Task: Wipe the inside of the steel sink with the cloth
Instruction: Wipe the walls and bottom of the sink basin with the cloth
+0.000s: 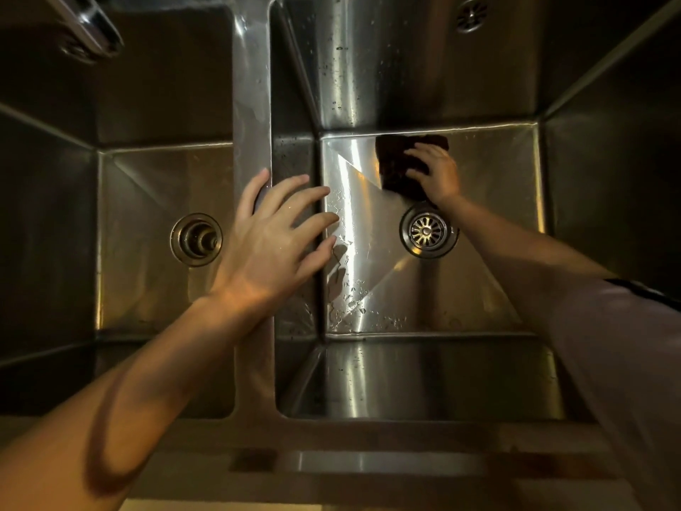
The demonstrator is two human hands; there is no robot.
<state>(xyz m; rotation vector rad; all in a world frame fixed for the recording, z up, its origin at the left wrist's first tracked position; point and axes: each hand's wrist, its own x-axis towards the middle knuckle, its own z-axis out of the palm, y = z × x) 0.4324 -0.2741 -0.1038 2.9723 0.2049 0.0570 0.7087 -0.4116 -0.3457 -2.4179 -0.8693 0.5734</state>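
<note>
I look straight down into a double steel sink. In the right basin [368, 252], a dark cloth [396, 164] lies flat on the wet floor near the far wall, just beyond the round drain strainer [427, 230]. My right hand [436, 173] presses down on the cloth with fingers spread over it. My left hand [274, 237] rests open on the divider [254, 105] between the basins, fingers spread and reaching over the right basin's edge. It holds nothing.
The left basin [147, 234] has a plugged drain [196, 239]. A chrome faucet spout [92, 27] juts over its far left. An overflow grille [471, 14] sits high on the right basin's back wall. Water droplets dot the floor near the divider.
</note>
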